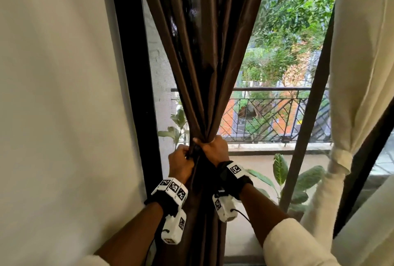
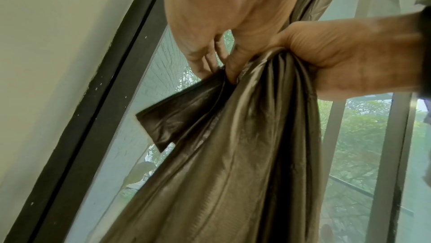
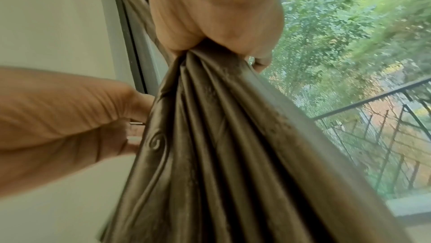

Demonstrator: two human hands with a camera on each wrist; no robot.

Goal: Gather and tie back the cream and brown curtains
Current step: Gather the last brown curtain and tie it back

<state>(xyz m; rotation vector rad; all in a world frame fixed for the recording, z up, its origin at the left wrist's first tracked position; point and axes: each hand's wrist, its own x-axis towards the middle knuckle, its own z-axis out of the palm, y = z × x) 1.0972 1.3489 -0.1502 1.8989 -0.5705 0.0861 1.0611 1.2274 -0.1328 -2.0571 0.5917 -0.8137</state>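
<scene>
The brown curtain (image 1: 202, 52) hangs at the window, drawn into a narrow bunch at waist height. My right hand (image 1: 211, 145) grips that bunch from the right, fingers wrapped round it (image 3: 210, 25). My left hand (image 1: 183, 157) is at the bunch's left side and pinches a brown tie band (image 2: 177, 116) whose free end sticks out to the left. The two hands touch each other at the gather. At the right edge hangs the cream curtain (image 1: 358, 74), bound with a cream tie (image 1: 341, 157).
A black window frame (image 1: 136, 74) borders the brown curtain on the left, with a cream wall (image 1: 64, 95) beyond it. A dark upright bar (image 1: 309, 116) splits the window. Outside are a balcony railing (image 1: 266, 116) and leafy potted plants (image 1: 281, 169).
</scene>
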